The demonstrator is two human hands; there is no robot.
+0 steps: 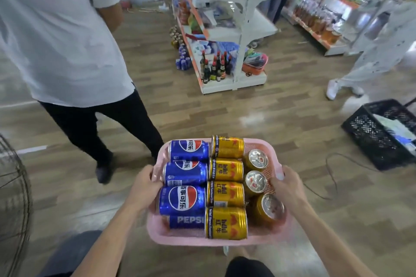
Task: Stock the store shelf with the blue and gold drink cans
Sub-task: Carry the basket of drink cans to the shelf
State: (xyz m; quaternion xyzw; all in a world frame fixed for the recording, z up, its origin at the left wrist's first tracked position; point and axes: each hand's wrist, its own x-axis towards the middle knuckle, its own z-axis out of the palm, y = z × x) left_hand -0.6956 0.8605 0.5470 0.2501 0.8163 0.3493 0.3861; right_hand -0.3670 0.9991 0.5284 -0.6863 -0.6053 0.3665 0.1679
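Pink basket (180, 240) was held up in front of the body, over the wood-look floor (247, 114), w/ all the cans inside it. Four blue cans (183, 200) lay on their sides in the left column, stacked front to back, long axis running left-right across the basket, logos facing up. Next to them, touching, four gold cans (226, 194) lay the same way in the middle column, long axis also left-right, dark band at their left ends. In the right column three more gold cans (256, 159) stood on end, pull-tab tops up; the nearest one leaned twd the right wall of the basket.

Left hand (145, 184) gripped the left rim about halfway along, fingers curled over the edge, beside the second and third blue cans. Right hand (287, 189) gripped the right rim opposite, fingers curled inside the wall, just beside the middle standing gold can; can't tell if they touched it.

Ahead, well apart from the basket, stood a white shelf unit (225, 89) w/ dark bottles (216, 67) on its bottom level and a few small blue cans on the floor (183, 63) at its left side. A person in a white shirt and black trousers (56, 40) stood at left. Black crate (369, 132) sat on the floor at right, a dark cable (331, 168) trailing near it. Part of a fan grille (13, 186) showed at the left edge
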